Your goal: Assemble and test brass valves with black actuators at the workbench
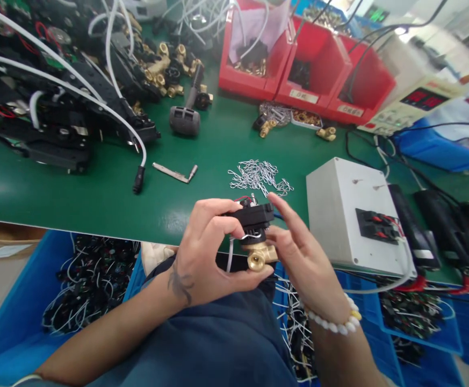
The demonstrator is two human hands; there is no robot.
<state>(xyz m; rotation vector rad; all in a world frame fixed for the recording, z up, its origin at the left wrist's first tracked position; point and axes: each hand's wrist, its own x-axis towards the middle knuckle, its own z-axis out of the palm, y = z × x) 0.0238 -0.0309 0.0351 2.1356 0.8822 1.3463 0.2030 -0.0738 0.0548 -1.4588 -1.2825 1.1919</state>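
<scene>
Near the table's front edge, my left hand grips a brass valve with a black plastic housing on top. My left thumb lies under the brass body and my fingers press the housing. A thin metal wire clip shows at the joint between housing and brass. My right hand closes on the same assembly from the right, its index finger raised beside the housing; some of its fingertips are hidden. A pile of silver hairpin clips lies on the green table just beyond my hands.
A hex key tool and a black rubber mallet lie left of the clips. Red bins stand at the back. To the right is a grey box. Black housings with white cables crowd the left; blue crates sit below.
</scene>
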